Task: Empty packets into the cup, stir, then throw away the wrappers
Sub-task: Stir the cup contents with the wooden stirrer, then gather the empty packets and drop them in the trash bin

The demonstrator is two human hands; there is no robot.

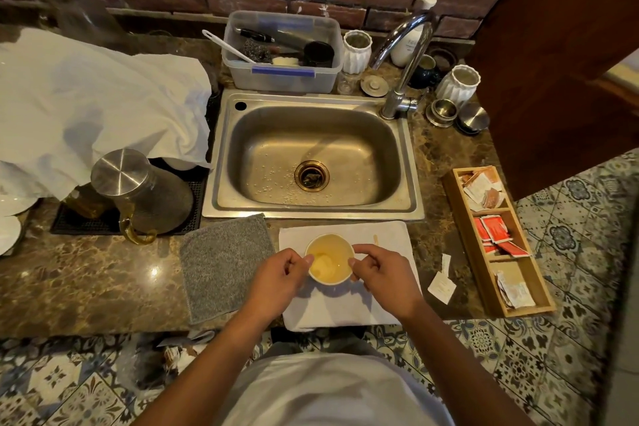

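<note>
Paper cup [329, 259] in lower centre of frame, on white cloth [383, 308] just below steel sink [221, 156], likely to catch spills. Pale yellowish contents inside. Left hand [276, 278] and right hand [380, 275] flanking the rim, fingers curled, tips pinched above the cup; a packet between them too small to make out, so probably tipping one in. One wooden stirrer [375, 239] lying near upper right of cup, ready for stirring. Two torn white wrappers [441, 285] on counter to the right, not yet binned. One wooden tray [466, 214] at right, three compartments of packets.
</note>
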